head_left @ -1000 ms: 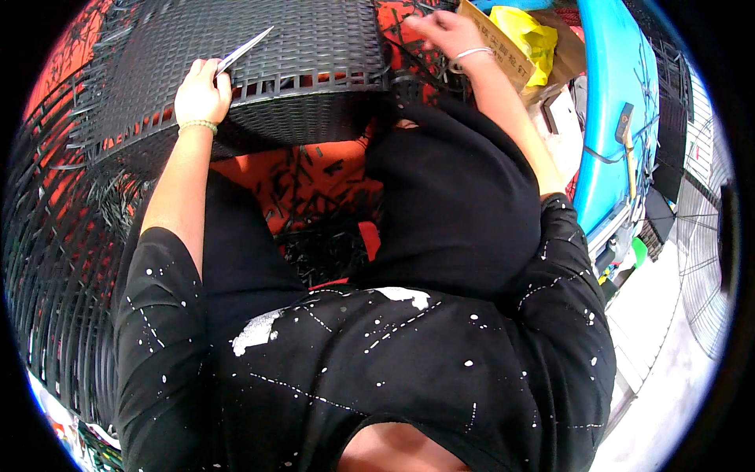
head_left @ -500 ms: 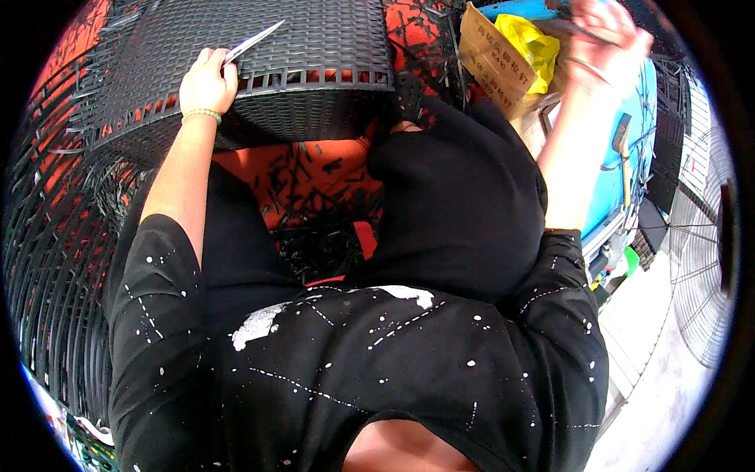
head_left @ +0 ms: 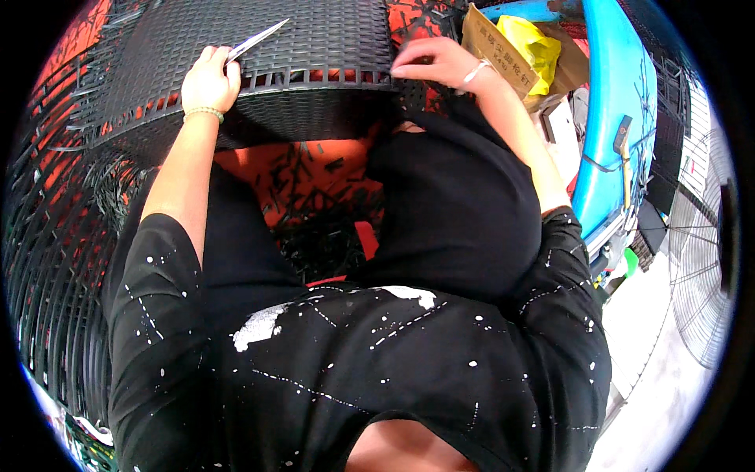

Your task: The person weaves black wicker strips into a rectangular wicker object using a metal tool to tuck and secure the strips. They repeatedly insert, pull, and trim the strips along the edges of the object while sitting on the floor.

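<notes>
A: ok so where's the wicker piece [head_left: 314,43] sitting compared to the hands?

B: Upper left to upper middle of the frame. The left hand [head_left: 211,82] is over its front part, left of the middle, and the right hand [head_left: 436,63] is just beside its right end, near the front corner.

A: What's the left one got?

B: Fingers wrapped around a pointed silver tool [head_left: 259,39]. The grip end is hidden in the fist, so I can't tell if it's scissors or a knife.

A: Which way does that point?

B: Up and to the right in the frame, long axis on a slant, lying over the weave, tip away from the person.

A: And the wicker?

B: Its front edge runs left to right, climbing a bit toward the right, with a row of open holes along it.

A: Right hand pinching anything?

B: Fingers curled, thumb toward the wicker corner. Can't tell if there's a strand in there. Cardboard box [head_left: 503,55] with a yellow bag [head_left: 533,49] is just right of it.
</notes>
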The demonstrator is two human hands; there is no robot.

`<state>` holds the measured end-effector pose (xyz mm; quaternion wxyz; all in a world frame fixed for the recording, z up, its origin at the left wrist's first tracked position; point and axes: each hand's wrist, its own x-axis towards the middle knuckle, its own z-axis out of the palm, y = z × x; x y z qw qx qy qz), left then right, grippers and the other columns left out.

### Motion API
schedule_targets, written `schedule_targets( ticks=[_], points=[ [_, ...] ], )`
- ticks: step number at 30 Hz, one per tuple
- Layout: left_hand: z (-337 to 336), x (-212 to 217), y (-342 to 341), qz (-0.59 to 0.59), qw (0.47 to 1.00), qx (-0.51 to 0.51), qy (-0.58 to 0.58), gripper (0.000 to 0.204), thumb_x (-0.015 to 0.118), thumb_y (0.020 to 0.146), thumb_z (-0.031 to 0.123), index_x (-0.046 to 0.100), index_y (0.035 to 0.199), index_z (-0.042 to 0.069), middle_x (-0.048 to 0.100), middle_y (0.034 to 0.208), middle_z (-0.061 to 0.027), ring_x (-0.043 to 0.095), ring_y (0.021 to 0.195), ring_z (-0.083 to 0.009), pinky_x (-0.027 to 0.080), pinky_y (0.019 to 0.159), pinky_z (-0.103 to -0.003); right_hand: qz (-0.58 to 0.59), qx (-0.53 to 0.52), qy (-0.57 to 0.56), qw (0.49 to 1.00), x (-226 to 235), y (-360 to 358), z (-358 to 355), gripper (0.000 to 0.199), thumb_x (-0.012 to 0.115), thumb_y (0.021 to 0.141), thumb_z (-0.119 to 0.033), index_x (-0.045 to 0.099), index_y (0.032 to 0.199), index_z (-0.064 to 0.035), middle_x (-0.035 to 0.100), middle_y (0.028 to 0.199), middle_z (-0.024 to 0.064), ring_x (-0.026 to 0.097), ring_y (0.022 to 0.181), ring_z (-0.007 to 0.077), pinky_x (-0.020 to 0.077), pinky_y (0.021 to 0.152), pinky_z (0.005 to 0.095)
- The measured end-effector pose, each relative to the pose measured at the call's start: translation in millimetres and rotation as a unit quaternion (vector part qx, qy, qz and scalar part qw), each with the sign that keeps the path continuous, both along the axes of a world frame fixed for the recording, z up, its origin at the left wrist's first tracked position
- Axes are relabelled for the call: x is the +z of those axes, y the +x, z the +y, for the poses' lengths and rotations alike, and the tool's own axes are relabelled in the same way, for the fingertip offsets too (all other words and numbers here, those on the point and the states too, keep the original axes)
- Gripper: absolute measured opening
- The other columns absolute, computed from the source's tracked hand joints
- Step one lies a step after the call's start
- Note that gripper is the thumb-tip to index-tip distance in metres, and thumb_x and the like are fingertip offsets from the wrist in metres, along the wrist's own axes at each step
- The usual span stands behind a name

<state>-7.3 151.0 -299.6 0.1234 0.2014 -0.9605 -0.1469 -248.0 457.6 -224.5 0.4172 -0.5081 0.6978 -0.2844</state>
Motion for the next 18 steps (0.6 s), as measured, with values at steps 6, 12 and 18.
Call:
schedule_targets(
  ticks=[6,12,18],
  points=[
    [2.6,-0.5,-4.4,0.002,1.0,-0.004,0.004,0.021,0.052,0.083,0.022,0.061,0.098,0.009,0.058,0.093,-0.0103,0.06,0.084,-0.0313,0.049,0.074,-0.041,0.221,0.072,0.116,0.966,-4.5,32.1,-26.4,0.03,0.073,0.071,-0.036,0.065,0.088,-0.0129,0.063,0.081,0.0078,0.062,0.08,0.0253,0.0494,0.071,0.0374],
    [-0.1,-2.1,-0.8,0.01,1.0,-0.013,0.004,0.022,0.054,0.082,0.022,0.061,0.098,0.009,0.059,0.095,-0.0098,0.061,0.083,-0.0312,0.05,0.073,-0.04,0.323,0.107,0.134,0.931,-10.2,49.5,-41.2,0.024,0.072,0.073,-0.031,0.065,0.086,-0.0116,0.066,0.084,0.0081,0.063,0.084,0.0286,0.0503,0.072,0.0403],
    [-6.0,-9.0,-2.1,0.012,0.998,0.014,0.054,0.024,0.052,0.086,0.028,0.063,0.098,0.01,0.061,0.095,-0.0122,0.061,0.088,-0.033,0.049,0.076,-0.041,0.346,0.122,0.126,0.922,-7.4,55.3,-46.7,0.026,0.073,0.07,-0.027,0.062,0.088,-0.0112,0.065,0.08,0.0089,0.062,0.082,0.0306,0.0495,0.071,0.0421]
  ],
)
